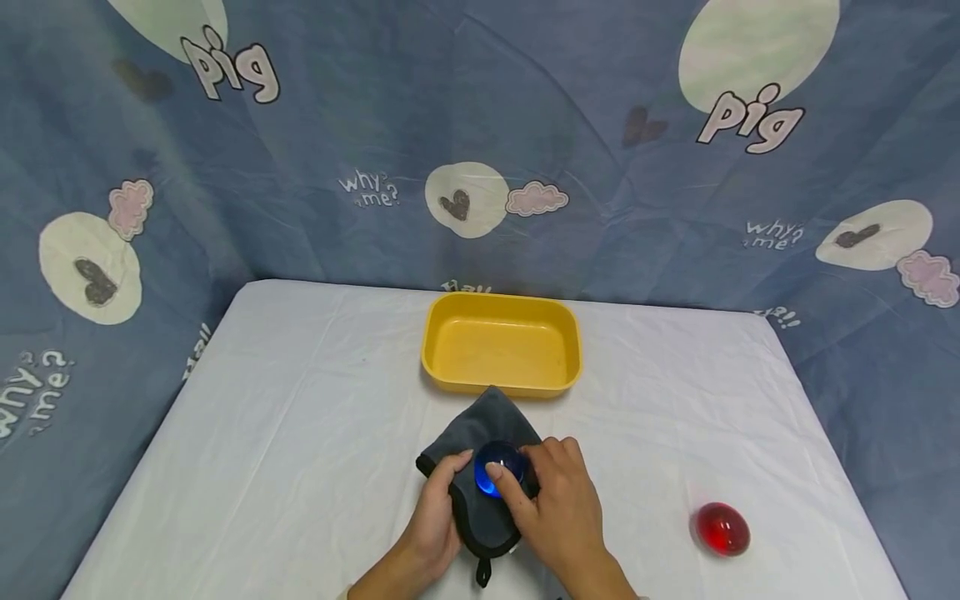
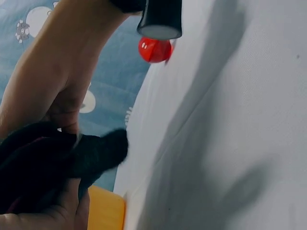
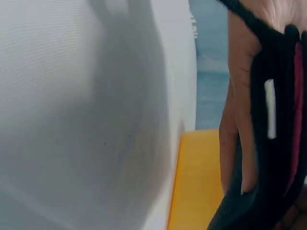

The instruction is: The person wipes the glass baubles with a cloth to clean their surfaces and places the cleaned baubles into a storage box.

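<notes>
Two hands hold a grey cloth [image 1: 478, 512] between them, with a blue ball [image 1: 501, 455] on top of it. The left hand [image 1: 435, 512] grips the cloth's near left side, its thumb over the top close to the ball; its fingers are mostly hidden from the head view. The right hand [image 1: 561, 504] pinches the ball against the cloth, thumb across its near face and fingers bent at its far right side. This grip probably keeps something so round and smooth from rolling off, while the cloth seems to serve as a soft bed beneath it. Cast shadows in the wrist views suggest both are held above the white sheet [image 1: 225, 467].

Beyond the hands sits a yellow tray [image 1: 501, 340], perhaps placed there to leave room for working. Well to the right of the right hand, a red ball [image 1: 722, 529] rests on the sheet, out of the way.

The blue ball is glossy and deeply coloured, brighter low on its left. The cloth is matt, black-bound, its hanging loop pointing toward the person; folded layers show a magenta edge and a small white tag.
</notes>
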